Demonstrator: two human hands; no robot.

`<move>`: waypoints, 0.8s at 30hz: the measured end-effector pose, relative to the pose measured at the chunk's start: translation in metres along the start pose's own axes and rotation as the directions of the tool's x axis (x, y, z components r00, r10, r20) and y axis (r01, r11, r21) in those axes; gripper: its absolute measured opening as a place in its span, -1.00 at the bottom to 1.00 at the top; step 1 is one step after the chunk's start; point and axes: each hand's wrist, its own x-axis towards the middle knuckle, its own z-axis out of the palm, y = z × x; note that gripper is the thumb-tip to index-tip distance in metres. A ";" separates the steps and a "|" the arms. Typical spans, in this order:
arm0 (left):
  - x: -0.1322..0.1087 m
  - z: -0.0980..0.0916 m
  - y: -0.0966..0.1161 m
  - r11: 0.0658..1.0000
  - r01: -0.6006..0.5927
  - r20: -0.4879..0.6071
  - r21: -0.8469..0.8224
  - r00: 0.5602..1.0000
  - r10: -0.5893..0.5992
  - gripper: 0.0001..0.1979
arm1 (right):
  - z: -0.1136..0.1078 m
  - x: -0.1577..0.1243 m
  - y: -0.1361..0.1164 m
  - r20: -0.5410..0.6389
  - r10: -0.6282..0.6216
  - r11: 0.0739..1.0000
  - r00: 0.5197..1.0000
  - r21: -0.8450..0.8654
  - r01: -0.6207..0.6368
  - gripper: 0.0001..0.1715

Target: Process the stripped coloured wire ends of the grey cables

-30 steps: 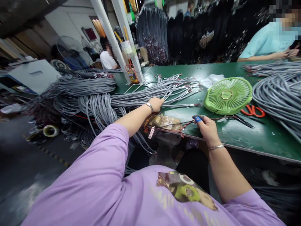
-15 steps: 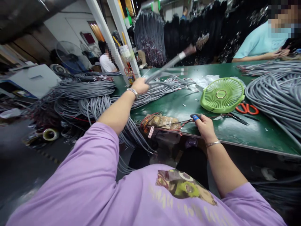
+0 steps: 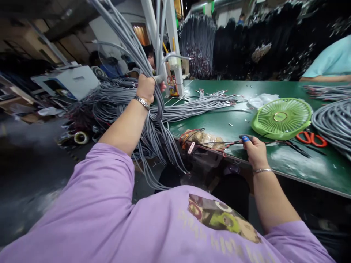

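Observation:
My left hand [image 3: 146, 87] is raised high and closed around a bunch of grey cables [image 3: 128, 40] that rise past it to the top of the view and hang down below it toward my lap. More grey cables [image 3: 197, 106] lie spread on the green table [image 3: 287, 160]. My right hand [image 3: 255, 151] rests at the table's front edge, pinched on a thin dark wire [image 3: 219, 143], with blue tape on one fingertip. A clear bag wrapped in red ties [image 3: 201, 138] lies between my hands.
A green round fan [image 3: 282, 117] lies flat on the table, with orange scissors [image 3: 311, 138] beside it. Large coils of grey cable sit at the right [image 3: 334, 122] and far left [image 3: 109, 98]. A person in a light blue shirt [image 3: 329, 62] sits across. White posts [image 3: 171, 47] stand behind.
My left hand has pulled a bunch of grey cables off the table and lifted it up and toward me. My right hand has stayed on the thin wire at the table edge.

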 end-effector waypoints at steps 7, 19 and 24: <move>-0.018 0.001 0.035 0.954 -0.293 0.110 -0.065 0.948 0.299 -0.59 | 0.001 0.003 0.002 -0.031 0.000 1.000 1.000 0.020 0.001 -0.63; -0.143 0.051 0.011 0.839 -0.528 0.768 0.133 0.590 0.249 -0.80 | 0.006 -0.001 -0.017 -0.266 -0.002 0.999 0.964 0.050 0.016 -0.84; -0.196 0.025 -0.030 0.839 -0.475 0.772 0.266 0.627 0.110 -0.89 | 0.026 -0.069 -0.026 -0.325 -0.049 0.999 0.944 0.008 0.054 -0.74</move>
